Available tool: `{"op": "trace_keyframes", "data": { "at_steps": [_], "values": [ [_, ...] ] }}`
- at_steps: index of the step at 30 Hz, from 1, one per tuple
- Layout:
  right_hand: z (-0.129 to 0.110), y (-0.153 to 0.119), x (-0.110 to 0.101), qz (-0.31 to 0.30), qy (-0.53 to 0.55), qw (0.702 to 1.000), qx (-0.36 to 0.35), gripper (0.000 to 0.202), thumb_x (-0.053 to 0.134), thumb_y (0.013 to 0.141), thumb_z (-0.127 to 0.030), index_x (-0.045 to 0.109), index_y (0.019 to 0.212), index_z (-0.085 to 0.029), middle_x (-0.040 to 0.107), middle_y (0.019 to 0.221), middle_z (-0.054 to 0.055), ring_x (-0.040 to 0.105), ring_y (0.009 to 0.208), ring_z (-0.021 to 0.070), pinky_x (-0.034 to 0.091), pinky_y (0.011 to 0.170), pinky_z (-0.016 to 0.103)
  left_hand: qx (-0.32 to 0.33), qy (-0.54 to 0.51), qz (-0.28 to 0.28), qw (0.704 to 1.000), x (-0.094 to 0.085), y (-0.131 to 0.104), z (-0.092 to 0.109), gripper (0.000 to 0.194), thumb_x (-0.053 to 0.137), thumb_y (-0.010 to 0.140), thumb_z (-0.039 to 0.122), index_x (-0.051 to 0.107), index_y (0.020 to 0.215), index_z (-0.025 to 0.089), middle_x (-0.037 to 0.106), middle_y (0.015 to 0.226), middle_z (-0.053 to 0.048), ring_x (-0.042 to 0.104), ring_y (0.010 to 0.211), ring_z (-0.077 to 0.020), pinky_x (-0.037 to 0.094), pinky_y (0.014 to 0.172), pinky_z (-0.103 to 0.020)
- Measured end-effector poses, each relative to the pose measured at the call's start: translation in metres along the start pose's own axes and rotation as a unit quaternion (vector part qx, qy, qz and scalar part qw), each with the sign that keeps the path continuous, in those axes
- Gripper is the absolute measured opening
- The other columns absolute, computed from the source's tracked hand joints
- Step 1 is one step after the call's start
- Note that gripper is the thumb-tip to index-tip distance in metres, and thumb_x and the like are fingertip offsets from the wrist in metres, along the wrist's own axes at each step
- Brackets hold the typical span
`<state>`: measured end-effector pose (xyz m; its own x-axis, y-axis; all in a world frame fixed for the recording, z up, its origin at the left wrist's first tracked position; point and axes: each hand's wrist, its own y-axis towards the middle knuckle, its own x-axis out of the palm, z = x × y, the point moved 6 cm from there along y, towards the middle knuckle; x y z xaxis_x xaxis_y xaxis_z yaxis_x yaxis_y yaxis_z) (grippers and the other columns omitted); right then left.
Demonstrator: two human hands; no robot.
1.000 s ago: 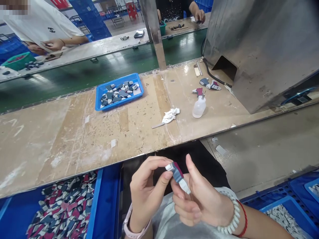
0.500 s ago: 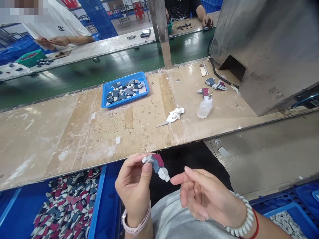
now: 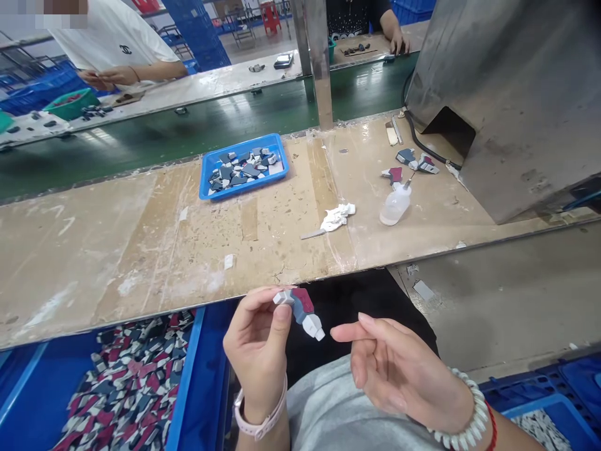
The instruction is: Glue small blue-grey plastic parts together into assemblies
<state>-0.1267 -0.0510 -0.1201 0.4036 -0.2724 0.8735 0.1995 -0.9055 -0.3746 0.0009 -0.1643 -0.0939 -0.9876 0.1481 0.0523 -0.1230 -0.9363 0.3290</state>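
In my left hand (image 3: 258, 338), thumb and fingers pinch a small plastic toy part (image 3: 303, 305) with dark red, blue-grey and white sections. Its white end points down and right, toward my other hand. My right hand (image 3: 394, 363) holds nothing; its index finger stretches out just short of that white tip, with the thumb alongside and the other fingers loosely bent. Both hands are in front of the workbench (image 3: 272, 244), above my lap.
On the bench are a blue tray (image 3: 206, 188) of similar parts, a white rag (image 3: 337, 217), a clear squeeze bottle (image 3: 394, 205) and a few parts (image 3: 417, 160). A metal housing (image 3: 511, 113) stands right. A blue bin (image 3: 190, 376) of parts sits lower left. Two people work across the green conveyor (image 3: 154, 134).
My right index finger has drawn back to the right, from touching or nearly touching the part's white tip. The left grip looks the same. The whole view has shifted slightly.
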Motion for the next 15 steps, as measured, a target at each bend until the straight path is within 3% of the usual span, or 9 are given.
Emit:
{"op": "trace_keyframes", "data": {
  "at_steps": [5,10,15],
  "values": [
    [0.0014,0.0015,-0.0039,0.003,0.000,1.000,-0.001,0.034,0.065,0.095,-0.043,0.079,0.106,-0.014,0.076,0.067,0.008,0.047,0.030,0.0038,0.033,0.034,0.016,0.002,-0.013,-0.002,1.000,0.0039,0.0009,0.0036,0.012,0.076,0.087,0.021,0.074,0.099,0.023,0.071,0.097,0.000,0.070,0.088,-0.0083,0.058,0.079,-0.013],
    [-0.0021,-0.0002,-0.0023,0.001,-0.010,1.000,-0.020,0.019,0.078,0.087,-0.034,0.077,0.083,-0.016,0.070,0.061,0.000,0.036,0.032,-0.0013,0.031,0.037,0.013,-0.002,-0.019,-0.016,1.000,0.0059,-0.0006,0.0035,0.013,0.074,0.088,0.019,0.073,0.100,0.022,0.072,0.097,-0.001,0.070,0.088,-0.0102,0.059,0.078,-0.016],
    [-0.0052,0.0010,0.0000,0.003,-0.009,0.999,-0.035,0.023,0.081,0.085,-0.032,0.070,0.074,-0.014,0.065,0.058,-0.003,0.030,0.033,-0.0023,0.030,0.038,0.013,-0.009,-0.022,-0.037,0.999,0.0052,-0.0033,-0.0007,0.016,0.072,0.089,0.016,0.072,0.103,0.023,0.071,0.100,-0.002,0.070,0.091,-0.0113,0.060,0.081,-0.019]
  ]
}}
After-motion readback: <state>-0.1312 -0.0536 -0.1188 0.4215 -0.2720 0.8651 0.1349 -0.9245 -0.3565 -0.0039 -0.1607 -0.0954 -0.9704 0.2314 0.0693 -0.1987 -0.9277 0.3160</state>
